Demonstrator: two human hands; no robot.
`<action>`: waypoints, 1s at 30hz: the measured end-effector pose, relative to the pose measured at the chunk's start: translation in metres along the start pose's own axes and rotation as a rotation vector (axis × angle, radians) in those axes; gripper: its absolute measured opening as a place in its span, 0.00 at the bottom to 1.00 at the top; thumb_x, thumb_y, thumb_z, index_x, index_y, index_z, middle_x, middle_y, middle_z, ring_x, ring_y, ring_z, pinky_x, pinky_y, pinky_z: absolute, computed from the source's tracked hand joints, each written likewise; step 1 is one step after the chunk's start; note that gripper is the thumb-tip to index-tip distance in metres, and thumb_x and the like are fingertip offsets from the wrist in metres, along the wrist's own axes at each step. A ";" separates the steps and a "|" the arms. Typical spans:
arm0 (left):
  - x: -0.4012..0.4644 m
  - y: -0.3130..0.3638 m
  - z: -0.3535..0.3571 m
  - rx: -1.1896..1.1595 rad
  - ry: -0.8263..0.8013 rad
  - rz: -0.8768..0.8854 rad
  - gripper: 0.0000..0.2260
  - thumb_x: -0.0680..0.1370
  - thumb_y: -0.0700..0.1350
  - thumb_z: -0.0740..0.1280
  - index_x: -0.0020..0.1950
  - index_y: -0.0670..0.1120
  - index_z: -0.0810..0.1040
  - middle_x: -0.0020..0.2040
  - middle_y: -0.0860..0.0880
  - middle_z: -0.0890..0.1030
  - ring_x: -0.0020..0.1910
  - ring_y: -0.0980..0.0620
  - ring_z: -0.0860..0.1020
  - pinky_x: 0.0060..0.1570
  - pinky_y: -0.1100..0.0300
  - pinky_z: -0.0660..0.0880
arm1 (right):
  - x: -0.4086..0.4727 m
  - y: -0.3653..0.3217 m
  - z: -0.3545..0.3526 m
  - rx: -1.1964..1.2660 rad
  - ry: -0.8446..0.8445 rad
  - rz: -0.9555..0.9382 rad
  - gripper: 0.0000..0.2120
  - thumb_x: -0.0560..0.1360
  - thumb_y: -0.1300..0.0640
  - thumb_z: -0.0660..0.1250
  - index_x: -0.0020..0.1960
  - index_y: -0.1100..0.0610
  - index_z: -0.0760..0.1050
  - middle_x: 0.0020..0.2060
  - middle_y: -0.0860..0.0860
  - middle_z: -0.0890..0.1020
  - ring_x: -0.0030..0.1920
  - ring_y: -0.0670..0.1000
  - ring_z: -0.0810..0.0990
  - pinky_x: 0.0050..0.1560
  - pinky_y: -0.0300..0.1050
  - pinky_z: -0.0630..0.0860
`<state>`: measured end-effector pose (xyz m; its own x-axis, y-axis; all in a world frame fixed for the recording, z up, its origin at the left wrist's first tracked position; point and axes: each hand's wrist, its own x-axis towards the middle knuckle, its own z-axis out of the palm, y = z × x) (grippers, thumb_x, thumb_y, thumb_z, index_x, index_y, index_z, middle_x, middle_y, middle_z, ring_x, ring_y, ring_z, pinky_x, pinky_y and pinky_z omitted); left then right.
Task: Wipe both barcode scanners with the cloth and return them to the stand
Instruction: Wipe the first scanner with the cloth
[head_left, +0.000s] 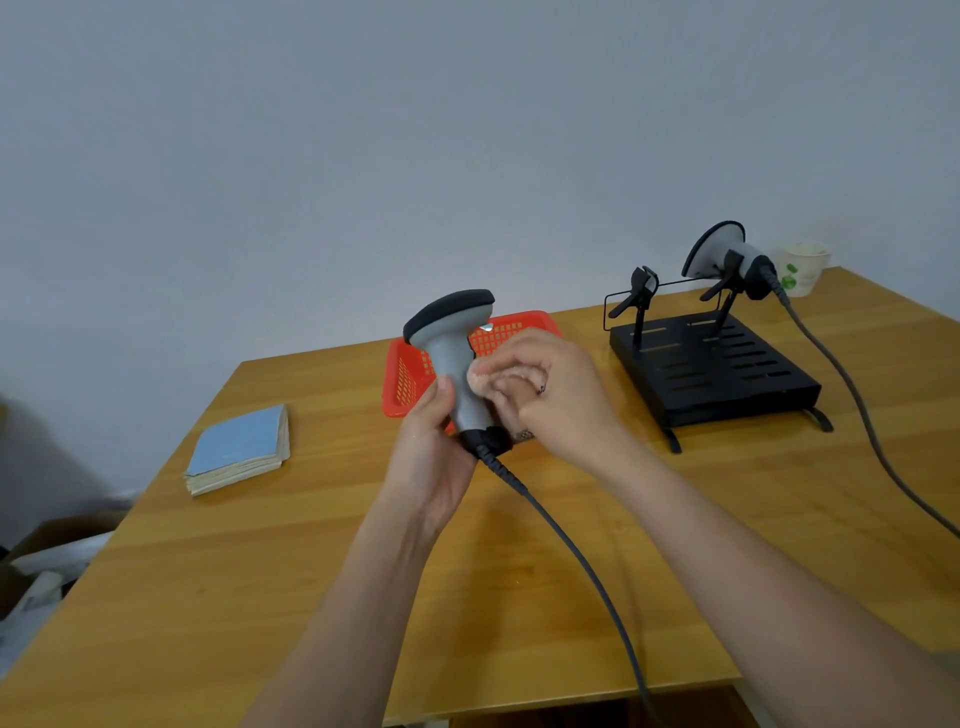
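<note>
Desk (322, 597): wood top, carries everything; both hands work above its middle.

Stand (711, 369): black slotted base with two cradle arms, lying up and to the right of the hands, well apart from them. Its near-left cradle (641, 291) is vacant; the far-right cradle holds the second scanner (719, 254), head tilted, cable trailing off to the right.

Held scanner (457, 358): between the two hands, lifted clear of the desk. Long axis near upright, head up and tipped slightly left, handle base down, its grey cable (566, 540) running back toward the person.

Red basket (405, 384): just behind the hands, partly hidden by them. Blue-covered notebook (239, 452) well out to the left. Paper cup (805, 267) beyond the stand.

Left hand (436, 452): fingers and thumb curled round the lower handle, steadying it.

Right hand (545, 395): fingers bunched round the pale pink cloth (493, 376), pressing it against the right side of the handle.

Judgement: wiping of this scanner is under way; whether the docked one has been wiped cannot be told. The return move turns on the vacant cradle lying rightward and away. The right hand is nearer it, but the left holds the scanner, so a reach across or a handover looks needed, with the cable kept from dragging.
</note>
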<state>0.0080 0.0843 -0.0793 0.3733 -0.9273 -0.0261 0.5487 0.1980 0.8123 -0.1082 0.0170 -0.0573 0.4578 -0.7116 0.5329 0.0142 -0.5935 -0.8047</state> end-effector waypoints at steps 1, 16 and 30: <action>-0.001 -0.001 0.001 0.004 -0.009 -0.004 0.15 0.83 0.45 0.57 0.65 0.40 0.75 0.58 0.39 0.80 0.56 0.43 0.79 0.61 0.43 0.74 | 0.002 0.000 0.001 -0.018 0.035 -0.016 0.12 0.71 0.74 0.65 0.45 0.62 0.83 0.46 0.53 0.81 0.46 0.39 0.78 0.45 0.26 0.72; 0.001 0.001 0.003 0.027 -0.017 0.027 0.13 0.81 0.46 0.60 0.57 0.45 0.82 0.53 0.43 0.83 0.50 0.47 0.82 0.58 0.48 0.76 | 0.004 0.002 -0.004 0.140 0.149 0.162 0.10 0.76 0.71 0.63 0.50 0.60 0.80 0.44 0.47 0.81 0.42 0.33 0.78 0.40 0.26 0.73; -0.003 0.002 0.005 0.109 -0.018 0.024 0.15 0.84 0.46 0.56 0.66 0.42 0.75 0.54 0.46 0.83 0.52 0.50 0.82 0.50 0.56 0.80 | 0.009 0.007 0.002 0.135 0.266 0.181 0.13 0.75 0.71 0.63 0.49 0.54 0.77 0.48 0.49 0.81 0.48 0.39 0.78 0.46 0.29 0.75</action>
<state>0.0043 0.0860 -0.0744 0.3716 -0.9284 0.0038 0.4548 0.1856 0.8710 -0.1015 0.0071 -0.0583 0.2166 -0.8843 0.4136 0.0798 -0.4062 -0.9103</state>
